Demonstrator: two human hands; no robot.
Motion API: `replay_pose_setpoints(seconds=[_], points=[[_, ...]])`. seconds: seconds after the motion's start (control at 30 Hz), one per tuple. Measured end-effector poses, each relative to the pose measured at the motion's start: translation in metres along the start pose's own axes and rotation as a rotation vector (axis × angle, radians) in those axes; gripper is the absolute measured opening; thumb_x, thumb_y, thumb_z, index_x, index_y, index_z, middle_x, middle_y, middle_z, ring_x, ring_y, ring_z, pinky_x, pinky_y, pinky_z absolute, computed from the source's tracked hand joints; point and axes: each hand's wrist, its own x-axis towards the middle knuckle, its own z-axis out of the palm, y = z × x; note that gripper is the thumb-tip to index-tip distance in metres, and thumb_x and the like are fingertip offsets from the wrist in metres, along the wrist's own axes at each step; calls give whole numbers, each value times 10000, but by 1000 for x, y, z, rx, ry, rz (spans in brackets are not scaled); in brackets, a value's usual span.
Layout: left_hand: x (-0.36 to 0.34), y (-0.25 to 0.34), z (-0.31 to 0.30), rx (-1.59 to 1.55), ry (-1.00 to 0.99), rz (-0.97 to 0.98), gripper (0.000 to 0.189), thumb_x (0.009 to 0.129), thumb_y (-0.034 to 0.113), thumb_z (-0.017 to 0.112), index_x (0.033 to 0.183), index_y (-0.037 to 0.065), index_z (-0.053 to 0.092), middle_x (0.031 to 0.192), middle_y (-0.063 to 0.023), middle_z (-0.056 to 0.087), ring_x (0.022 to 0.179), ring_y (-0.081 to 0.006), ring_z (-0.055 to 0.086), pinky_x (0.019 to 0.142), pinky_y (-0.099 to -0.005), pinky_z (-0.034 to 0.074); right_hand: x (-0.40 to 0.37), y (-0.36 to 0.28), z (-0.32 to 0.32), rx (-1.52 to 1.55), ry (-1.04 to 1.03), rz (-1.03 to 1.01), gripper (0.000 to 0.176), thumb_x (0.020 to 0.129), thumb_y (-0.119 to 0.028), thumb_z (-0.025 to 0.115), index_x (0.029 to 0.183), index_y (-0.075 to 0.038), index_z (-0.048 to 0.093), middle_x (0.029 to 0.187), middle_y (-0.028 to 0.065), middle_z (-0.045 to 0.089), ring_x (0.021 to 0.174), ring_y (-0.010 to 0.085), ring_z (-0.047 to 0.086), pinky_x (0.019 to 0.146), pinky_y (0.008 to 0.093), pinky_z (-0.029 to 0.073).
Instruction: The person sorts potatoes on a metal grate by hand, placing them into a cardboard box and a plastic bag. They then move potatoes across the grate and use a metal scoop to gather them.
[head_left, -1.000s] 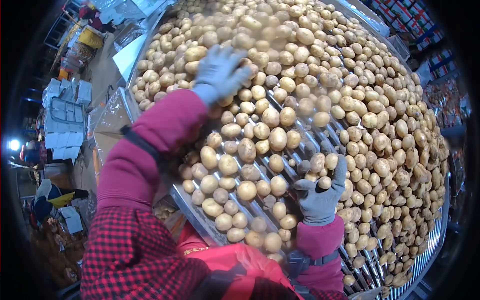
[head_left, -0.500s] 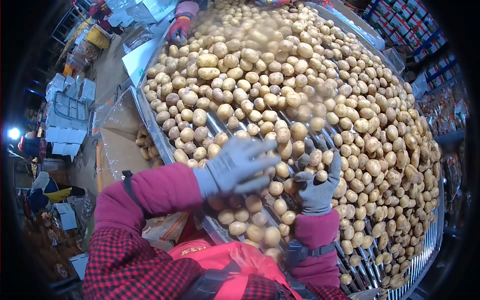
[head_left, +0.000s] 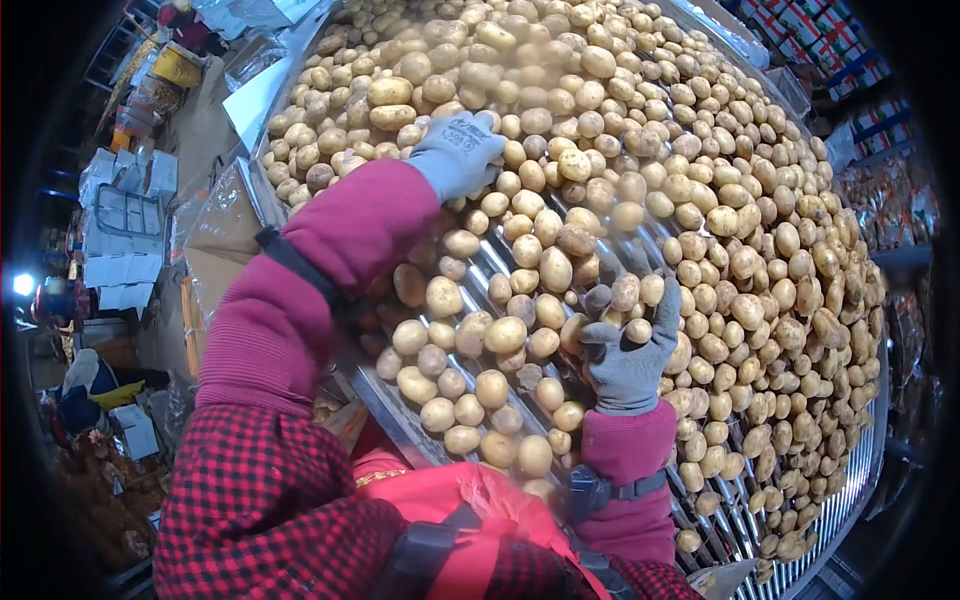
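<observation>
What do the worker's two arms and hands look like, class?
The left hand and right hand wear grey gloves, the left one with dark printing on its back. Both forearms have magenta sleeves with dark straps; a black box sits at the right strap. Higher up, the clothing is red-and-black checked.

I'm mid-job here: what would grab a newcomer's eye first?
Probably the huge spread of potatoes, filling the centre and right, with shiny metal bars showing at lower right. Then the grey-gloved hands: the left hand on potatoes left of upper centre, the right hand lower down, small potatoes at its fingers. A bright light glares at far left.
</observation>
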Motion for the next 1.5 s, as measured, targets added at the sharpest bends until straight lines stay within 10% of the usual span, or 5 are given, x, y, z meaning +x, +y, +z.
replay_pose_setpoints(seconds=[0.37,0.97,1.2,1.4,1.5], points=[[-52,75,-23,-786,426,-14,316,928,342,737,1114,88,746,1237,-150,710,1147,-335,669,1033,-445,503,-1,15,0,394,71,137,613,993,-86,629,1546,-6,375,1477,155,546,1273,223,579,1071,346,502],[-111,48,-6,-234,119,-33,621,890,460,746,1409,151,603,1157,-132,697,1072,-338,650,894,-496,485,10,-21,1,1126,-17,497,535,1079,-545,414,1441,-179,561,1223,97,717,945,269,729,458,264,495],[-87,57,-1,-148,-58,-168,526,903,531,715,1297,193,629,1062,-85,712,1015,-314,687,873,-496,468,-4,37,-20,451,-5,101,1030,846,-118,852,1634,-166,190,1583,194,454,1394,313,541,1109,424,519],[-71,49,3,-165,-198,-158,432,936,507,684,1206,169,677,1152,-102,741,1068,-284,716,881,-460,516,5,-13,-4,1018,-113,395,502,1108,-499,402,1493,-188,484,1307,96,659,996,279,688,565,292,540],[-81,73,-14,-906,-19,-415,355,1020,315,649,1327,138,684,1237,-75,729,1081,-189,696,963,-350,538,10,-4,-6,1271,-224,321,643,1110,-524,407,1497,-17,491,1430,163,599,1234,312,647,824,449,651]])
